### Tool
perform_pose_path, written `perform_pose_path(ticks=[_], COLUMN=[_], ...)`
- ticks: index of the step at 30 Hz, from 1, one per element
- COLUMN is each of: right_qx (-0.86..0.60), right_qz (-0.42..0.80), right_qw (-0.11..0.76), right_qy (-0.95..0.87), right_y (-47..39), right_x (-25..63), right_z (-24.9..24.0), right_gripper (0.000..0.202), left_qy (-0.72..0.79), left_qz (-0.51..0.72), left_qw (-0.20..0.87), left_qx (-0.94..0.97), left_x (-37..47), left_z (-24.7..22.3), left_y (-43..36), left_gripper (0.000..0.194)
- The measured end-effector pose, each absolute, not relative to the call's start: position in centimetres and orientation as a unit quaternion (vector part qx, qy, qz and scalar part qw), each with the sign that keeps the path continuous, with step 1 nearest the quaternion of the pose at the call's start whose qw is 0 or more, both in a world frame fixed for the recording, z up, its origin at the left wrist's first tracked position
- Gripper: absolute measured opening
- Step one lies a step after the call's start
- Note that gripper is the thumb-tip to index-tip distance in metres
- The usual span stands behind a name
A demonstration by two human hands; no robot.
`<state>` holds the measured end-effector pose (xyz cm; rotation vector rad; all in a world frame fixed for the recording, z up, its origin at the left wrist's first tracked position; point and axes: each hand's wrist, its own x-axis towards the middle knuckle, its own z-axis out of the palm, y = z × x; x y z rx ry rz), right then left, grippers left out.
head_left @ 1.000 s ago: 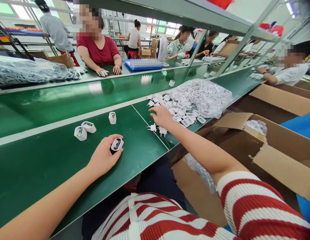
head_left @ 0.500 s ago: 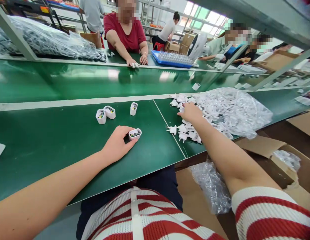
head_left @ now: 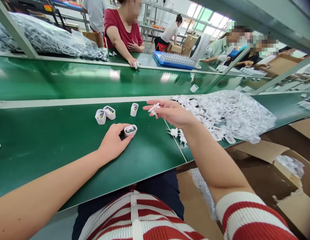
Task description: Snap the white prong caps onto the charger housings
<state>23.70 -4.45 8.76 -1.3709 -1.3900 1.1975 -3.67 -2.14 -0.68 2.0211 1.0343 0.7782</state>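
My left hand (head_left: 116, 141) grips a white charger housing (head_left: 130, 130) between thumb and fingers on the green bench (head_left: 77, 133). Its top is uncovered and a circuit board shows inside. Between the fingers of my right hand (head_left: 171, 112) is a white plug cap (head_left: 154, 108), raised over the bench to the right of the housing. Two more housings (head_left: 100, 117) stand touching each other behind my left hand, and a single housing (head_left: 134, 109) stands near the fingertips of my right. Right of that hand, loose plug caps (head_left: 174, 132) with metal pins lie in a pile.
A clear plastic bag (head_left: 241, 115) of white parts lies on the bench at right. Beyond the white ledge runs a green belt (head_left: 77, 81) carrying one white housing (head_left: 194, 88). Open cardboard boxes (head_left: 260, 150) stand below at right. Co-workers sit across, near a fan (head_left: 198, 46).
My right hand has left the pile and moved left with a plug cap in its fingers. The left hand has shifted slightly left and up with its housing.
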Motion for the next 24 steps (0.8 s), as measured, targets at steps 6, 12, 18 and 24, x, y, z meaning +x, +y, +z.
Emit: perform_pose_path(ticks=[6,12,18,24], right_qx=[-0.386,-0.395,-0.473,-0.456], right_qz=[0.546,0.498,0.391,0.456], right_qw=[0.442,0.445,0.494,0.517], right_qy=[-0.597,-0.631,-0.616,-0.563], right_y=[-4.5,-4.9,-5.3,-5.2], right_x=[18.9,18.5,18.6,19.1], right_z=[8.3,6.3,5.2,5.6], right_gripper=[0.053,0.038,0.040,0.040], left_qy=[0.422,0.421,0.429,0.418], left_qz=[0.308,0.300,0.289,0.291], left_qw=[0.404,0.396,0.392,0.387], left_qx=[0.750,0.759,0.761,0.769], left_x=[-3.5,-3.6,-3.6,-3.6], left_z=[-0.9,-0.3,0.4,0.5], left_y=[-2.3,-2.4,-2.6,-2.6], left_gripper=[0.046,0.035,0.036,0.032])
